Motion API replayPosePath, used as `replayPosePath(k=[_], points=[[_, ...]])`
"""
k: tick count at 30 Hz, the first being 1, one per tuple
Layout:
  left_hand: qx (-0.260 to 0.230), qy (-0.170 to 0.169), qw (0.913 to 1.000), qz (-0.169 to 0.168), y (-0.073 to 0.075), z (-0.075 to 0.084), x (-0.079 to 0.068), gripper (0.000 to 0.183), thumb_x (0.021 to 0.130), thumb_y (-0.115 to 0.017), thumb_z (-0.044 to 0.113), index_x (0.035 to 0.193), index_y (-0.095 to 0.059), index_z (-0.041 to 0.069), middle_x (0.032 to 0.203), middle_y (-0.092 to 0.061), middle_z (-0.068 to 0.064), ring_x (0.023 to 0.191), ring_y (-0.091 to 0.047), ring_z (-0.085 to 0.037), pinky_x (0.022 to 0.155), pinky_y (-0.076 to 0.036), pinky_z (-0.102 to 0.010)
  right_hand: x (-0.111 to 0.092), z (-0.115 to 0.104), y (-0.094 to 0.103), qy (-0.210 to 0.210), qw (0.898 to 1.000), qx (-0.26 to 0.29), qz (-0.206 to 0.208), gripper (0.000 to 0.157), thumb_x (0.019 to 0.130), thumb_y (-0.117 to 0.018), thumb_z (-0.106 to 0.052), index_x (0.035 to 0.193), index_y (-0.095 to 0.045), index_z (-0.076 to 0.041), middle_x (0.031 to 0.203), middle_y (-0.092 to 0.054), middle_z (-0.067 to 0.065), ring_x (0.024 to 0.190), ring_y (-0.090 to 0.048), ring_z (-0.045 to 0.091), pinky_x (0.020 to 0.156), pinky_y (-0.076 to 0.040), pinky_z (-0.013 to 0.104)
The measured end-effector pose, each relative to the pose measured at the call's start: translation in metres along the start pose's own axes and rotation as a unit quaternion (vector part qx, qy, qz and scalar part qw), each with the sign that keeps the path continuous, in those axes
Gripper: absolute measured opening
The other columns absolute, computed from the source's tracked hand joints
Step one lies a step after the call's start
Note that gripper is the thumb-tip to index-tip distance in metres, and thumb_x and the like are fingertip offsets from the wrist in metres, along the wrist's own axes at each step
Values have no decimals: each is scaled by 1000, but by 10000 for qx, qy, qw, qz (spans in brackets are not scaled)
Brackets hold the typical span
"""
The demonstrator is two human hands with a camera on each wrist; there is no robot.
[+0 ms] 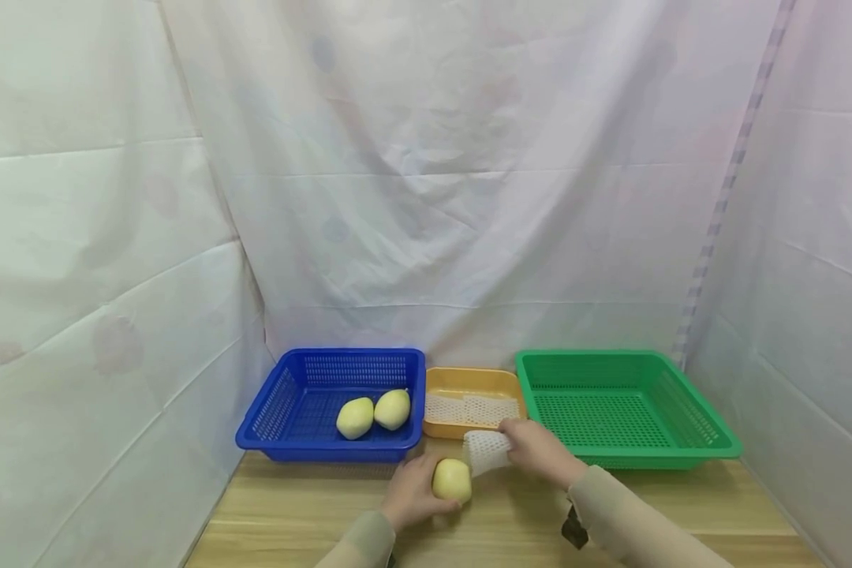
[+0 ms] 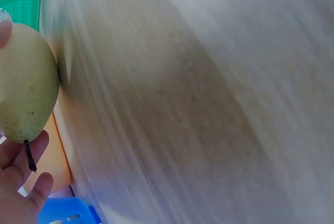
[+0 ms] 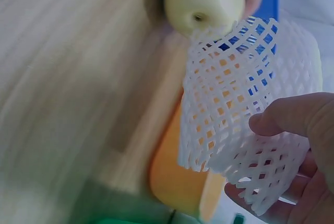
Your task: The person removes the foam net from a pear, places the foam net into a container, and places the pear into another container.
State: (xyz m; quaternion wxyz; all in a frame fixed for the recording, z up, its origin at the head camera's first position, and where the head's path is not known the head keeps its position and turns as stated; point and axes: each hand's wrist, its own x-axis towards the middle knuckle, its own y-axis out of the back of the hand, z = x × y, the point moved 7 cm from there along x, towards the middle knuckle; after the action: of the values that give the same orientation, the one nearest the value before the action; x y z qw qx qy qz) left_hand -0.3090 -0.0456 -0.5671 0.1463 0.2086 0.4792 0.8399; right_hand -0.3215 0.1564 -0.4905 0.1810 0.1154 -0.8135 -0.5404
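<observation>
A yellow-green pear [image 1: 452, 482] is gripped by my left hand [image 1: 417, 491] just above the wooden table. In the left wrist view the pear [image 2: 27, 85] shows its dark stem and small specks, with fingers round it. My right hand [image 1: 539, 451] pinches a white foam net sleeve [image 1: 487, 451] between thumb and fingers. The sleeve's open end faces the pear, and in the right wrist view the net [image 3: 229, 98] overlaps the pear's lower edge [image 3: 203, 4]. Two more pears [image 1: 356, 418] lie in the blue basket [image 1: 255, 436].
An orange tray [image 1: 442, 430] with flat foam nets [image 1: 472, 409] stands between the blue basket and a green basket [image 1: 706, 452] on the right. White cloth [image 1: 426, 237] hangs behind and at both sides. The wooden table [image 1: 291, 513] runs along the front.
</observation>
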Motion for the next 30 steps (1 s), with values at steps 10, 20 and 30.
replayPosePath(k=[10, 20, 30], points=[[96, -112, 9998, 121, -2, -3, -1, 72, 67, -77, 60, 122, -57, 18, 110, -64, 4, 97, -59, -15, 83, -45, -45, 22, 4, 31, -261, 9989, -4, 380, 35, 80, -74, -4, 114, -64, -4, 103, -68, 9, 90, -65, 23, 71, -54, 37], [168, -76, 9997, 178, -6, -5, -3, 73, 70, -75, 61, 126, -55, 19, 112, -63, 4, 99, -58, -15, 81, -44, -45, 49, 14, 36, -451, 9956, 312, 754, 26, 85, -70, -6, 111, -64, -7, 102, -67, 7, 84, -65, 19, 66, -52, 36], [195, -74, 9995, 216, -5, -2, -5, 75, 71, -75, 59, 127, -55, 14, 116, -63, 0, 102, -59, -19, 84, -44, -51, 69, 24, 33, -827, 9898, -256, 1128, 21, 86, -70, -9, 105, -63, -2, 89, -64, 8, 74, -61, 22, 60, -51, 39]])
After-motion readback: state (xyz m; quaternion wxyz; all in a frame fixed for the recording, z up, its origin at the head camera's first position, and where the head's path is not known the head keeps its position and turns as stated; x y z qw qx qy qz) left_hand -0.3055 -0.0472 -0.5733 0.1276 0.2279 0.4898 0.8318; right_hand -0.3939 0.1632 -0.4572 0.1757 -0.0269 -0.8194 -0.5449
